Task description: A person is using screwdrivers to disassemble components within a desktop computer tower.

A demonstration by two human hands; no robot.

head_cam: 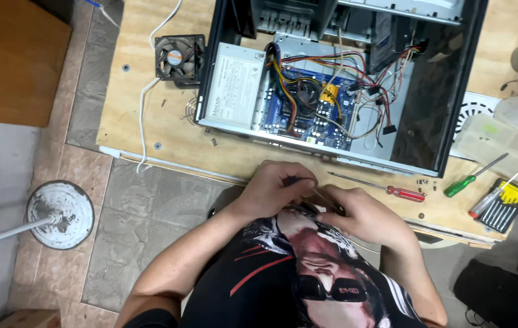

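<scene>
Floor (143, 206): grey and tan stone tiles; a round white stand base (61, 214) with a pole rests on it at the left.
Counter (149, 115): pale plywood sheet, front edge just ahead of the person's chest.
Computer case (344, 79): black, lying on its side and open on the counter; inside are a blue motherboard (316, 106), a grey power supply (235, 85) and bundles of coloured wires (362, 73).
Loose fan (179, 58): square, black, on the counter just left of the case, a white cable (143, 103) running past it.
Left hand (280, 185): fingers curled closed over a small dark part (313, 200), at the counter's front edge, close to the chest.
Right hand (365, 215): closed, fingers pinching the same dark part from the other side; the two hands touch.
Dark part: held between both hands, below the case's front rim; its kind cannot be told.
Red-handled screwdriver (386, 190): lying on the counter just beyond the right hand, apart from it.
Green-handled screwdriver (471, 177): on the counter, further right.
Small screws (426, 181): scattered between the two screwdrivers.
Precision screwdriver set (502, 206): black and yellow holder near the counter's right corner, a red-handled driver laid across it.
Clear compartment box (499, 143): right of the case.
Shirt (307, 273): black, printed, in the foreground.
</scene>
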